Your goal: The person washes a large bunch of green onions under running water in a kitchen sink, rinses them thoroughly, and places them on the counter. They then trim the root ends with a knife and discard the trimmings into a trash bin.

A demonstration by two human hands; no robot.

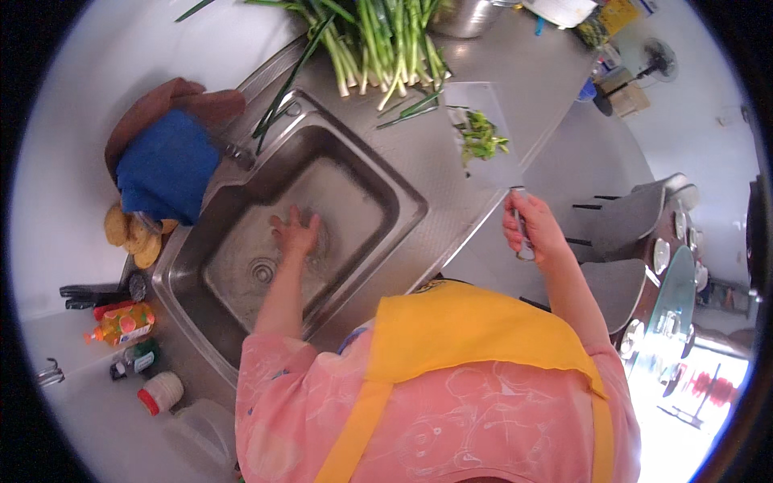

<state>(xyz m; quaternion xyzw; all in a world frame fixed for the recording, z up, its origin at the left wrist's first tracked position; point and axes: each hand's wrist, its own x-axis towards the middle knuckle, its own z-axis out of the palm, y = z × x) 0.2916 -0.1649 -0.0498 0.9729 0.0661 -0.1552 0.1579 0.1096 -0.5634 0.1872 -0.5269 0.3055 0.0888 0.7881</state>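
Observation:
My left hand [297,230] is over the basin of a stainless steel sink [362,211], fingers spread, with nothing in it. Water seems to lie on the sink floor around the drain. My right hand [536,224] is closed around the handle of a kitchen utensil [522,232], beyond the counter's front edge; its kind is unclear. Near that hand lies a translucent cutting board [495,169] with chopped greens [481,137] on it. A large bunch of green onions [386,48] lies on the steel counter behind the sink, and a few loose green stalks [416,108] lie beside the board.
Left of the sink are a blue cloth [169,166], a brown cloth [175,99] and potatoes [136,238]. Bottles [127,323] and a red-lidded jar [162,392] stand along the near left side. A metal pot [468,17] is at the back. Grey chairs [628,214] are to the right.

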